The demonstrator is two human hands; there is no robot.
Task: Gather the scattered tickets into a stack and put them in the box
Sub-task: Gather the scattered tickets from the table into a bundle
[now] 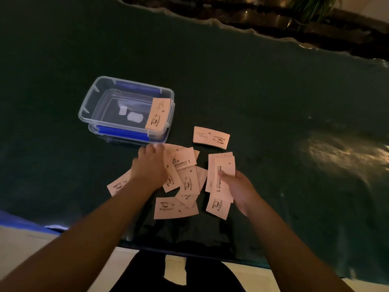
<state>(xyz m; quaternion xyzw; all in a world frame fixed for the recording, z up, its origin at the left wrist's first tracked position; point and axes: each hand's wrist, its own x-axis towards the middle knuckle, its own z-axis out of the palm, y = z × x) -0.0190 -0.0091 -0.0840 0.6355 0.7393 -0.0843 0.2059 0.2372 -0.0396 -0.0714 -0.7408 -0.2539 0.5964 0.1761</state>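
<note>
Several pale pink tickets with a coffee-cup print lie scattered (pixel 186 180) on the dark table in front of me. My right hand (pixel 237 189) grips a small stack of tickets (pixel 221 175), held upright over the table. My left hand (pixel 150 163) rests palm down on the left part of the scattered pile, fingers reaching toward the box. A clear plastic box (pixel 126 110) with blue clips stands behind the pile, open. One ticket (pixel 158 113) leans on the box's right rim. Another single ticket (pixel 211 137) lies apart, to the right of the box.
The table (pixel 273 102) has a dark glossy top with a wavy far edge. A plant (pixel 311 7) stands beyond it at the upper right. The table's near edge runs just in front of my legs, with pale floor below.
</note>
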